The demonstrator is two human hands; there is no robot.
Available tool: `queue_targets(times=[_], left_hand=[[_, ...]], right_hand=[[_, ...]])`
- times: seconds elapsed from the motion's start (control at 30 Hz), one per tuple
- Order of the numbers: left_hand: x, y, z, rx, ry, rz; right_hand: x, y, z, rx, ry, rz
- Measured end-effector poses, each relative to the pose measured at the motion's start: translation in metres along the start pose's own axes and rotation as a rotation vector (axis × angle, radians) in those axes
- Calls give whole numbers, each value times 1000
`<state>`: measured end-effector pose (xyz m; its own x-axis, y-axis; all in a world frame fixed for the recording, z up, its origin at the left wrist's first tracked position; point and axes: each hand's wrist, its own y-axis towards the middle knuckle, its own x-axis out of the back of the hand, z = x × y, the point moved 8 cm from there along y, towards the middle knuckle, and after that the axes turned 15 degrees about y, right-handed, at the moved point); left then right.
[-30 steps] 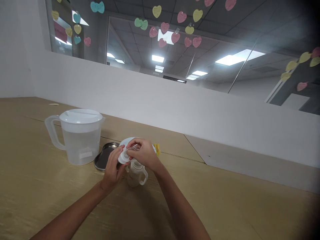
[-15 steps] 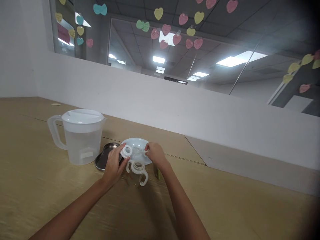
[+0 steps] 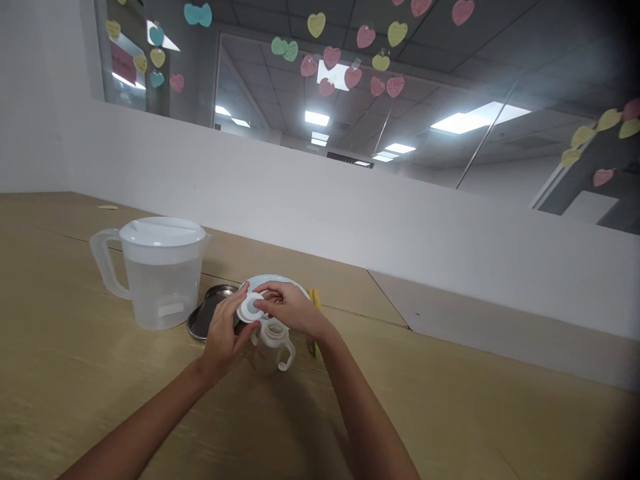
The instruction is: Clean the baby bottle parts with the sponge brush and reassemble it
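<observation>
My left hand (image 3: 225, 330) is closed on a white ring-shaped bottle collar (image 3: 246, 310), gripping it by its edge with the thumb below. The fingers of my right hand (image 3: 287, 307) are pinched together at the collar's opening, on something small and pale that they mostly hide. Just below stands a clear baby bottle (image 3: 267, 353) with two white handles, upright and uncapped on the table. Behind both hands is a white bowl (image 3: 273, 277), largely covered by them.
A lidded translucent pitcher (image 3: 163, 280) with liquid inside stands at left. Beside it lies a dark metal kidney-shaped tray (image 3: 203, 320). Something yellow and green (image 3: 315, 300) is partly behind my right wrist. A white wall (image 3: 280, 193) with a window above rises behind the wooden table (image 3: 450, 400).
My right hand has moved left from the bowl to the collar, bringing the small pale piece along. My left hand keeps holding the collar in nearly the same place.
</observation>
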<state>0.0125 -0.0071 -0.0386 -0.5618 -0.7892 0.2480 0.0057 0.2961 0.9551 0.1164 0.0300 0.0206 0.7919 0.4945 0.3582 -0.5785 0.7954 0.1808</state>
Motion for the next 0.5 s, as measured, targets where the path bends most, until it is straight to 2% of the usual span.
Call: queue_targets(times=[0.07,0.13,0.2,0.27,0.33,0.43,0.5], left_hand=[[1,0,-3,-40,42,-16],[-1,-1,-2,-47,105,-10],[-1,-2,7,5,162,-14],[4,-2,23,99,220,-50],[15,-2,44,205,282,-131],[41,0,75,329,366,-305],[59,2,90,360,399,-395]], right_hand=[[4,0,0,-23,2,-60],[19,0,-3,-49,-102,-178],[39,-1,-8,-72,-356,-338],[54,-1,-17,-147,-662,-424],[60,0,-37,-270,-847,-384],[61,3,-64,-364,-883,-303],[61,5,-76,-399,-887,-289]])
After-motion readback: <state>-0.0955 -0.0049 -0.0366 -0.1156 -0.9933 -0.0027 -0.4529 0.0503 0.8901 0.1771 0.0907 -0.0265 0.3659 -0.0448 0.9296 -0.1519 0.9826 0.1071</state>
